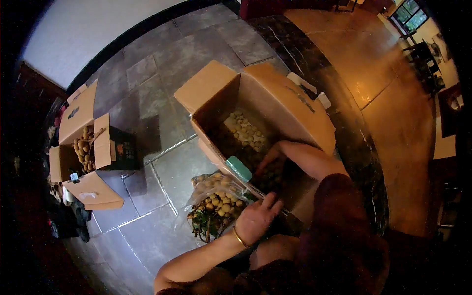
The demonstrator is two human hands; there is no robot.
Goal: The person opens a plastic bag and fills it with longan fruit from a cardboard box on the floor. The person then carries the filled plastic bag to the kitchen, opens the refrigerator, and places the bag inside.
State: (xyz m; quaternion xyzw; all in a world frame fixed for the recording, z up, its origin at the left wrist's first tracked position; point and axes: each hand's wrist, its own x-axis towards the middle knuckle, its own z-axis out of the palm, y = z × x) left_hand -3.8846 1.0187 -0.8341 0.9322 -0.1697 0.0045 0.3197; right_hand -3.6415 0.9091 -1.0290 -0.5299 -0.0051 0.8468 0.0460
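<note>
A large open cardboard box (305, 118) stands on the floor with round, pale brown fruits (247, 132) inside. My right hand (271, 158) reaches down into it among the fruits; its fingers are in shadow and I cannot make out their shape. At the near edge of the box, my left hand (258, 216) rests with its fingers bent over the rim. A green piece (239, 168) sits on the box's left edge. Beside the box, below that edge, lies a clear plastic bag (211, 181) of yellowish round fruits (223, 202) with stems and green leaves.
At the left stands another open box (78, 115) with brown fruits (84, 150) on stems. Shoes (81, 216) lie near the left wall. A dark stone strip (344, 98) borders the grey tiles, with an orange-brown floor (378, 128) beyond it.
</note>
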